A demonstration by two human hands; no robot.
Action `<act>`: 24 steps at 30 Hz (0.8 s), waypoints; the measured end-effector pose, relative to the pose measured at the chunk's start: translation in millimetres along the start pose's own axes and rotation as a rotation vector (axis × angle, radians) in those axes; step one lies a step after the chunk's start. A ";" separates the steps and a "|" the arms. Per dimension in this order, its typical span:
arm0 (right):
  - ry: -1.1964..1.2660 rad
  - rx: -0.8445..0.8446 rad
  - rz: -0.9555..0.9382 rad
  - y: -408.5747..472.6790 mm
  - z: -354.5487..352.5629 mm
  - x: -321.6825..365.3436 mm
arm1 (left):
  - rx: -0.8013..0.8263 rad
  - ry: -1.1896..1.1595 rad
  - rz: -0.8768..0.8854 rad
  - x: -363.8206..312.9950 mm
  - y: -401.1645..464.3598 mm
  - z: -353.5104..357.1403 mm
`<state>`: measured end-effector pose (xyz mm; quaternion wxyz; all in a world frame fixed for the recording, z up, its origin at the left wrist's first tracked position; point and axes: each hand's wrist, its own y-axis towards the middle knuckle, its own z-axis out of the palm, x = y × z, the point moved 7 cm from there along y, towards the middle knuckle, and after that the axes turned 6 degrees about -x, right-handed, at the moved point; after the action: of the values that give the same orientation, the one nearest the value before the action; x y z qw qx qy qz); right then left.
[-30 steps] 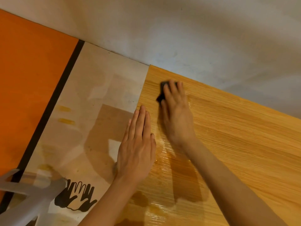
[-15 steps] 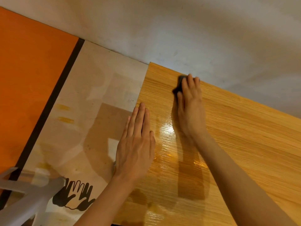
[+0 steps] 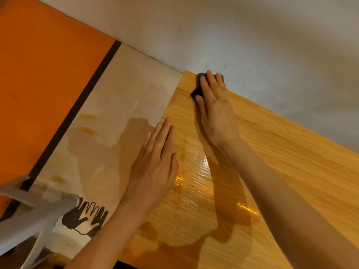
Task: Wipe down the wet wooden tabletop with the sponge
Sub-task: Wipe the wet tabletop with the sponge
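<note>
The wooden tabletop is yellow-brown with fine grain and a glossy wet patch in its near middle. A dark sponge lies at the tabletop's far left corner against the wall. My right hand presses flat on the sponge, fingers over it, so only its left and far edges show. Flat and empty, fingers together, my left hand rests across the tabletop's left edge, partly on the pale surface beside it.
A pale beige surface with wet marks and a black hand-print graphic adjoins the tabletop on the left. Beyond a black strip lies an orange panel. A grey wall borders the far side. A blurred white object sits at lower left.
My right hand slid the sponge right along the far edge, then back left toward the corner. My left hand has stayed in place.
</note>
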<state>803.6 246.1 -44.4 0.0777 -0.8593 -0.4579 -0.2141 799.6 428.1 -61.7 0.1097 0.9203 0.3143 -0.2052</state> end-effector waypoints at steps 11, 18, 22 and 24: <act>0.137 0.062 0.062 48.8 -3.9 -12.4 | -0.063 0.054 -0.212 0.0 -48.3 -3.8; 0.168 0.193 -0.255 82.1 15.3 20.7 | -0.053 0.112 -0.200 0.6 -45.5 0.3; 0.133 0.190 -0.530 64.7 8.4 25.2 | -0.050 0.117 -0.198 1.0 -44.8 1.1; 0.086 0.216 -0.673 52.6 11.6 33.9 | -0.070 0.100 -0.203 1.0 -45.0 0.3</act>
<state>866.7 245.6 -36.6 0.1126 -0.6375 -0.7315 -0.2141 772.1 463.6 -65.7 0.1045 0.8885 0.4180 -0.1580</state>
